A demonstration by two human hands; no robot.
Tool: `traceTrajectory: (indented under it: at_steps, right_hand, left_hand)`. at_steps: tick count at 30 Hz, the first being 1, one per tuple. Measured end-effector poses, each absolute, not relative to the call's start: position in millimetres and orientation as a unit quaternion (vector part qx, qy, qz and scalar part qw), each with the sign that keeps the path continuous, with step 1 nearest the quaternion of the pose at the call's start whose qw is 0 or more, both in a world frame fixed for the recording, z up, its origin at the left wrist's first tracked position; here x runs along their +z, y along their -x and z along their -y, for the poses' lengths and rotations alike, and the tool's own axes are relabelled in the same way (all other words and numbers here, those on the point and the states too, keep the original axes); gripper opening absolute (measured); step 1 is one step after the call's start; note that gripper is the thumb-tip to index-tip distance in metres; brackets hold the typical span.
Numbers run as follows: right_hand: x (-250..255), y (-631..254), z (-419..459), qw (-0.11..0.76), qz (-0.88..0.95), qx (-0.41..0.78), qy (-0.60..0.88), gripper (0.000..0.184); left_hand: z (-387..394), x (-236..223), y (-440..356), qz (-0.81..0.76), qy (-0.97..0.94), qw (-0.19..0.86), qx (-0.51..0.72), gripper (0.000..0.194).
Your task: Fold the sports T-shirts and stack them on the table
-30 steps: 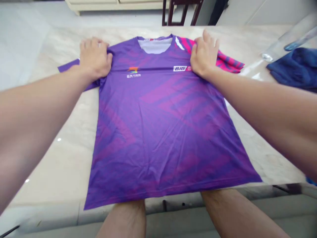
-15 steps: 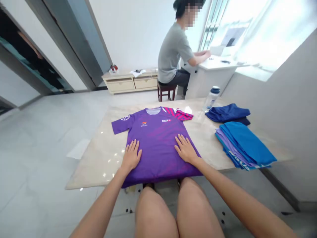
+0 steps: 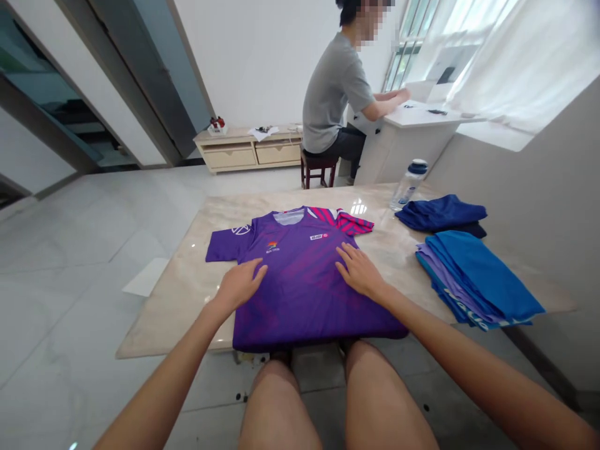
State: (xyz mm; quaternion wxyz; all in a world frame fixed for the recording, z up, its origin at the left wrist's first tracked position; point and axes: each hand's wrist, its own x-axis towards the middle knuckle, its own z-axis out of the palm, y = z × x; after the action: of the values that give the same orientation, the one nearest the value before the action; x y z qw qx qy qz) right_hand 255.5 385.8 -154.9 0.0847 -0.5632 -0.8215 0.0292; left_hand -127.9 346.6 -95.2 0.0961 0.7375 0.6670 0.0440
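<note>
At left, I see a white sheet [image 3: 146, 277] on the floor beside the marble-patterned table [image 3: 180, 284]. My left hand [image 3: 238, 284] lies unclenched at the left side of the purple T-shirt [image 3: 300, 294], which is spread over the table's near edge. Beyond, a co-worker [image 3: 330, 103] sits on a dark stool [image 3: 319, 165]. My right hand [image 3: 360, 270] is at the shirt's right side, fingers extended. Farther right, a water bottle [image 3: 407, 186], navy garments [image 3: 440, 212] and a blue folded stack [image 3: 487, 275] crowd the tabletop.
</note>
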Motion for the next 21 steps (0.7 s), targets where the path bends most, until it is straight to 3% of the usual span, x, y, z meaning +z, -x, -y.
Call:
traceTrajectory:
  at_steps: [5,9,16,21]
  right_hand:
    - [-171.0,-239.9,-434.9,0.112,0.784,0.028,0.610,0.070]
    - [-177.3,-239.7,-424.4,0.110,0.760,0.010,0.640,0.072]
    - [-187.2,-251.0,-331.4,0.101,0.753,0.029,0.650,0.068]
    - [-161.8,-258.0,-290.3,0.061,0.763,0.083,0.638,0.073]
  left_hand:
    - [-388.2,-143.2,105.0,-0.679,-0.729,0.024,0.084,0.064]
    - [-393.3,-161.6,100.4,-0.686,-0.717,-0.003,0.120,0.073]
    - [-319.4,-175.7,108.2,-0.663,-0.746,-0.005,0.064,0.069]
    - [-268.2,-155.6,109.5,-0.661,-0.750,-0.003,-0.007,0.071]
